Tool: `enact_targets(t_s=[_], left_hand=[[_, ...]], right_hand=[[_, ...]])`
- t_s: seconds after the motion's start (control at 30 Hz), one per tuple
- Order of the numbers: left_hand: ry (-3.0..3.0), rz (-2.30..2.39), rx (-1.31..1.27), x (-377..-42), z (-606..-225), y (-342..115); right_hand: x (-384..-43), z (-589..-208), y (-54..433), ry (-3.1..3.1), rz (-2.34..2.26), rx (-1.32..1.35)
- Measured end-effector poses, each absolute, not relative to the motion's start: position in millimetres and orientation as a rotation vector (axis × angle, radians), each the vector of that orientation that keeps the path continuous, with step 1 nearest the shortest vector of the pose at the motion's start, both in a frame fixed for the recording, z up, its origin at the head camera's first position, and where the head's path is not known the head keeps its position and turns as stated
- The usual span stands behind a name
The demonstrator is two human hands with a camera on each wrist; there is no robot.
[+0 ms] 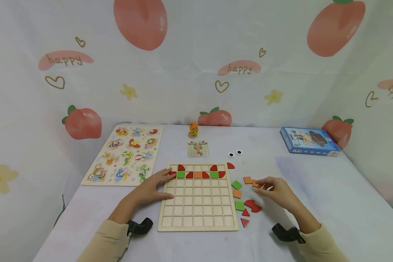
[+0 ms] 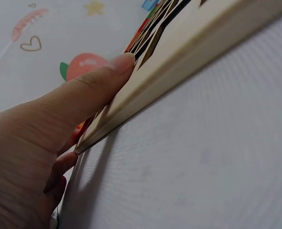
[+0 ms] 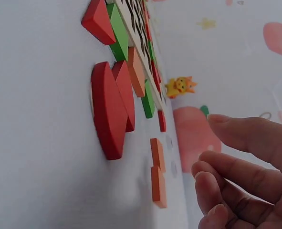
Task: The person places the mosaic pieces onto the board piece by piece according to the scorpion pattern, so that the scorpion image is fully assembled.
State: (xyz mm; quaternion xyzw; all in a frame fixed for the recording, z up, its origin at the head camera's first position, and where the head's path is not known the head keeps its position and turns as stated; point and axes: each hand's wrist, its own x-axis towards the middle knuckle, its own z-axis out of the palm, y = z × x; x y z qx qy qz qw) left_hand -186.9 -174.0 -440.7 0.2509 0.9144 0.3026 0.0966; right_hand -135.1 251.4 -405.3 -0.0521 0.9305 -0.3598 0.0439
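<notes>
A wooden grid board (image 1: 198, 221) lies on the table, with red, green and orange pieces set in its upper rows. My left hand (image 1: 152, 186) rests along its left edge; in the left wrist view the thumb (image 2: 90, 88) lies on the rim. To the right of the board my right hand (image 1: 276, 191) is over an orange square tile (image 1: 255, 183), thumb and fingers apart. From the right wrist view, nothing sits between those fingers, and two orange tiles (image 3: 158, 186) lie on the table near them.
Loose green squares (image 1: 239, 205), red rounded pieces (image 1: 253, 206) and red triangles (image 1: 245, 222) lie right of the board. Behind it are a pattern card (image 1: 198, 149), a small orange figurine (image 1: 193, 129) and two eye discs (image 1: 231, 155). An animal puzzle (image 1: 126, 154) and a blue box (image 1: 309, 141) flank these.
</notes>
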Motion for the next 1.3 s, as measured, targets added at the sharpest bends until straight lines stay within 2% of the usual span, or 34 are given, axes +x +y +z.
enact_targets(t_s=[0.3, 0.6, 0.9, 1.3], left_hand=[[2.709, 0.921, 0.745, -187.4, -441.6, -173.3], [2.699, 0.937, 0.75, -187.6, -440.8, -173.9], [2.705, 0.925, 0.766, -187.3, -441.5, -175.8], [2.708, 0.932, 0.76, -188.7, -445.3, -175.2]], right_hand=[[-124.1, -415.5, 251.7, 2.7, -1.226, -0.16], [-117.5, -427.4, 227.0, 2.624, -1.256, -0.42], [-113.7, -435.1, 212.4, 2.749, -1.161, -0.397], [-117.4, -421.6, 212.0, 2.648, -1.194, -0.335]])
